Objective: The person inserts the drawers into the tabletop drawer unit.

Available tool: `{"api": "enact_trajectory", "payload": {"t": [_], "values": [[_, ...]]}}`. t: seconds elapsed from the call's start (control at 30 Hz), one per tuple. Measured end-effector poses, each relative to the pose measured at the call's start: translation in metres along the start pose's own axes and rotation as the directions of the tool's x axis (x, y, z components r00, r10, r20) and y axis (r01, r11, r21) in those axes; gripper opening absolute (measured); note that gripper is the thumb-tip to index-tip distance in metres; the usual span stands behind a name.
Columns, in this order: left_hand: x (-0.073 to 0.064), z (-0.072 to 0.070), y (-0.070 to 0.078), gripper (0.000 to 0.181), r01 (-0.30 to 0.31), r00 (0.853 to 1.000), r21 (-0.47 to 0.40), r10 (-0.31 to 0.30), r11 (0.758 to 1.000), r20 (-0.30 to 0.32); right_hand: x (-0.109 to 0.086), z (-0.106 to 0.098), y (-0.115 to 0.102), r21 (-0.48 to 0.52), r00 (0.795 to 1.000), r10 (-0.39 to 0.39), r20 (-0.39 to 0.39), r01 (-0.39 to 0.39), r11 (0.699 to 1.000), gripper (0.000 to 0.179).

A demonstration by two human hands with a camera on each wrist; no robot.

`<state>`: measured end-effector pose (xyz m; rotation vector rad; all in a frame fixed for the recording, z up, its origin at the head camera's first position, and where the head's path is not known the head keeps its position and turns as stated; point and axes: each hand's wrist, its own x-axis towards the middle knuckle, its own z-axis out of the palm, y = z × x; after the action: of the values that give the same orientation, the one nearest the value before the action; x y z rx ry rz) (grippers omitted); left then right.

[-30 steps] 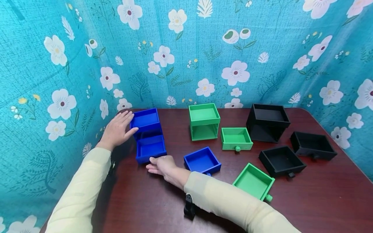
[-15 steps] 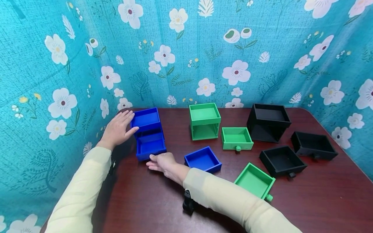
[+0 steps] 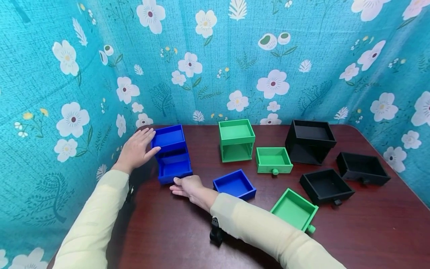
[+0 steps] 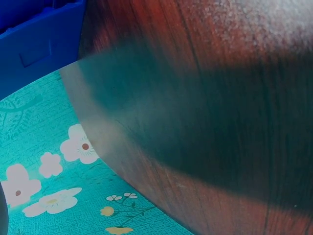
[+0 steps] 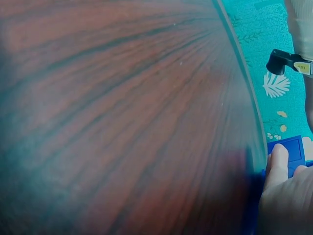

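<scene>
A small blue cabinet (image 3: 168,136) stands at the table's back left, with an open-topped upper part. Its lower blue drawer (image 3: 174,166) sticks out toward the front. My left hand (image 3: 134,149) rests along the cabinet's left side, fingers straight and thumb pointing across it. At the drawer's front face is my right hand (image 3: 189,188), thumb against the face and fingers stretched to the left below it. The drawer's knob is hidden. In the right wrist view my thumb (image 5: 278,161) overlaps the blue surface. The left wrist view shows the cabinet's blue wall (image 4: 39,54).
A loose blue drawer (image 3: 234,184) lies beyond my right forearm. A green cabinet (image 3: 236,141) and black cabinet (image 3: 309,140) stand at the back. Green drawers (image 3: 273,160) and black drawers (image 3: 326,186) lie before them. A flowered curtain (image 3: 215,63) borders the table (image 3: 161,231).
The lower blue drawer has slid a little farther back into the blue cabinet, my right hand moving slightly with it. My left hand has stayed at the cabinet's side.
</scene>
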<state>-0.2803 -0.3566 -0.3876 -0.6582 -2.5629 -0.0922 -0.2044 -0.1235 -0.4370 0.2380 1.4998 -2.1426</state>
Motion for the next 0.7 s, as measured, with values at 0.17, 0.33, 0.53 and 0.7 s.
{"api": "enact_trajectory", "payload": {"t": [0.17,0.33,0.53,0.7], "values": [[0.0,0.0006,-0.0003,0.07,0.0,1.0,-0.001,0.0,1.0,-0.001,0.0019,-0.0006,0.0007,-0.014,1.0,0.0,-0.003,0.0,1.0,0.012],[-0.0005,0.0014,-0.0014,0.071,-0.007,1.0,-0.004,0.007,1.0,-0.011,0.0015,0.0006,0.0018,-0.022,1.0,-0.012,0.002,0.012,1.0,0.01],[-0.0004,0.0037,-0.0023,0.073,-0.018,0.999,-0.012,0.018,1.0,-0.032,0.0031,-0.0008,0.0049,-0.048,0.999,-0.034,0.006,0.034,0.998,0.015],[-0.0007,0.0039,-0.0026,0.071,-0.009,1.0,-0.013,0.009,1.0,-0.03,0.0042,-0.0014,0.0067,-0.056,0.998,-0.051,0.025,0.052,0.997,0.017]]}}
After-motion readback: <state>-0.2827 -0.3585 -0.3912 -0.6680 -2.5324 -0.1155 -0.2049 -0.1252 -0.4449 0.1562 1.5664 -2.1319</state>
